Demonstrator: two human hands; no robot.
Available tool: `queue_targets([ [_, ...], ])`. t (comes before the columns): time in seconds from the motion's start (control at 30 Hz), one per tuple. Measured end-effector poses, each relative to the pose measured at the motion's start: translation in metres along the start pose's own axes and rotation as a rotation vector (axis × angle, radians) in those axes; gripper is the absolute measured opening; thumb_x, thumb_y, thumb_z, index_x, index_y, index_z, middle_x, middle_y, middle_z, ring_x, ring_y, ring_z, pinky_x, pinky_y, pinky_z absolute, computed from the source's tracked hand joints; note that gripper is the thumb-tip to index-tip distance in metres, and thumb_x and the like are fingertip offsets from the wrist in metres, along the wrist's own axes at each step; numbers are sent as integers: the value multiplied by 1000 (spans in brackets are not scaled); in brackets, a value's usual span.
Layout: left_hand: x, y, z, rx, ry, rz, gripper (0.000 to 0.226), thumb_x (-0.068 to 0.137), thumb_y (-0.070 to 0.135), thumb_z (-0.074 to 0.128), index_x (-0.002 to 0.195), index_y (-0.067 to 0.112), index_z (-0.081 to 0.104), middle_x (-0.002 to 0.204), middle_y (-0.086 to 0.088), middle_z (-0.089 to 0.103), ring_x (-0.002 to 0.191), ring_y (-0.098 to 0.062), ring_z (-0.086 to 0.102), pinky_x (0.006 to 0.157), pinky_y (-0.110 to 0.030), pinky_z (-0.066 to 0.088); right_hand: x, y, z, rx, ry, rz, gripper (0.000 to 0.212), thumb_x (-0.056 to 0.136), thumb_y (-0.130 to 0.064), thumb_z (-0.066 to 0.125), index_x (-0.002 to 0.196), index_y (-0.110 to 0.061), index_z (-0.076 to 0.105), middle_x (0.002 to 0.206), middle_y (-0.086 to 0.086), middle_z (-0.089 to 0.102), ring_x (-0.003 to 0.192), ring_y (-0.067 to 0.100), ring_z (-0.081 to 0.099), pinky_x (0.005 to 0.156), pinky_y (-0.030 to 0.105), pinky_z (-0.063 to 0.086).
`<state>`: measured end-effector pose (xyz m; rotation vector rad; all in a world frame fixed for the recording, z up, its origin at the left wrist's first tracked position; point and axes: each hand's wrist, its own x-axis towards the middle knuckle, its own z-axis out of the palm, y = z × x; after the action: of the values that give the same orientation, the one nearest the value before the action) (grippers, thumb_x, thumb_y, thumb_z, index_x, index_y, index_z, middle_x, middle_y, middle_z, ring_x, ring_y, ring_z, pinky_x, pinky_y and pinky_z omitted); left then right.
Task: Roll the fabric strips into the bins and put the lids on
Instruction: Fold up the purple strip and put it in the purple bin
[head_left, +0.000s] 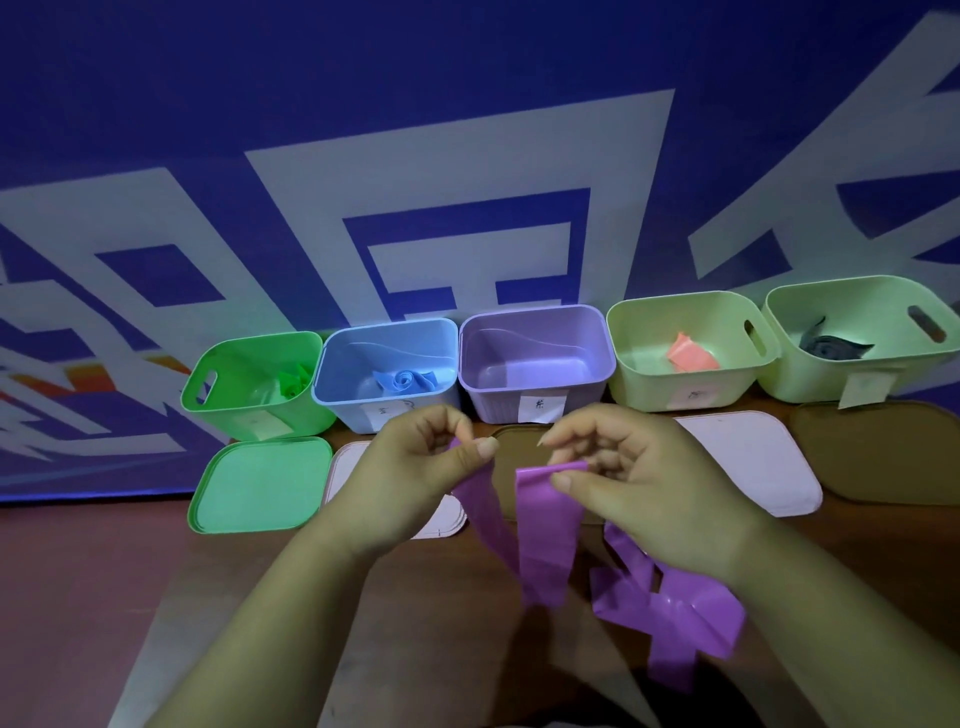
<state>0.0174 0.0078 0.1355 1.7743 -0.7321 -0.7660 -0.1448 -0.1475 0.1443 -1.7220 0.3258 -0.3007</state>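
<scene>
A long purple fabric strip (545, 530) hangs between my hands above the brown table. My left hand (415, 467) pinches one part of it and my right hand (628, 478) pinches its upper end; the rest lies crumpled on the table at the right. Straight behind stands the purple bin (535, 358), with nothing in it. A rolled green strip lies in the green bin (249, 384), a rolled blue strip in the blue bin (389, 369), a pink strip in the pale green bin (685, 353), a dark strip in the far right bin (862, 338).
Lids lie in a row in front of the bins: a green lid (260, 486), a pink lid (343, 467) partly under my left hand, a brown lid (519, 441), a pink lid (758, 462) and a brown lid (883, 452). A blue banner backs the bins.
</scene>
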Motion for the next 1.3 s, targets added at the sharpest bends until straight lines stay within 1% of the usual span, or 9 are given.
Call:
queue_targets([
  [0.13,2,3,0,-91,-99,-35,13,80,4,64,91,10,69,91,-20,70,78,-18,61,73,-30,49,3,2,-7,8,-14,-2,33,82,5,72,93,-27,72,89,-4,72,84,8,68,76,17,52],
  [0.27,6,7,1,1,-120,-29,37,84,-9,61,110,14,71,103,-14,74,89,-25,67,86,-44,54,5,4,-12,-52,-58,12,31,83,-1,74,94,-29,71,91,-4,73,85,9,69,79,22,53],
  [0.33,9,8,4,40,-87,8,43,85,-13,65,112,20,70,100,-4,75,82,-21,68,80,-40,56,6,4,-14,-110,-81,17,31,83,-7,75,96,-35,70,93,-7,73,89,11,69,84,30,56],
  [0.4,12,11,6,23,-11,29,42,82,-14,69,107,19,68,85,4,71,70,-11,64,69,-24,55,8,2,-16,-172,-100,19,32,83,-12,75,97,-40,69,94,-11,73,92,10,69,85,34,57],
  [0.63,15,17,16,-266,72,-61,31,80,-14,69,107,1,64,76,-9,72,61,-10,66,56,-15,49,13,-1,-14,-183,-74,-28,34,81,-9,77,94,-39,70,89,-14,73,87,11,69,80,25,56],
  [0.7,14,19,20,-322,58,-106,30,79,-10,71,105,6,66,79,-11,74,62,-11,66,57,-18,50,13,-1,-12,-192,-45,-56,32,80,-8,78,90,-38,71,88,-17,72,85,9,69,77,19,53],
  [0.8,14,18,24,-426,28,-169,33,70,3,76,101,10,66,83,-16,75,73,-25,70,72,-35,56,14,1,-9,-178,19,-94,29,78,-8,80,89,-33,72,86,-13,72,83,13,68,76,19,53],
  [1.03,10,19,28,-520,59,-198,28,68,2,74,93,11,66,85,-18,76,72,-25,71,65,-29,58,14,8,-3,-113,102,-92,31,76,-6,82,89,-32,70,83,-10,72,80,16,68,76,27,56],
  [1.3,10,16,29,-503,78,-202,31,64,8,76,93,10,67,90,-21,75,82,-32,68,79,-38,54,16,10,1,-129,159,-97,29,75,-7,83,87,-30,69,82,-10,72,79,17,69,76,35,58],
])
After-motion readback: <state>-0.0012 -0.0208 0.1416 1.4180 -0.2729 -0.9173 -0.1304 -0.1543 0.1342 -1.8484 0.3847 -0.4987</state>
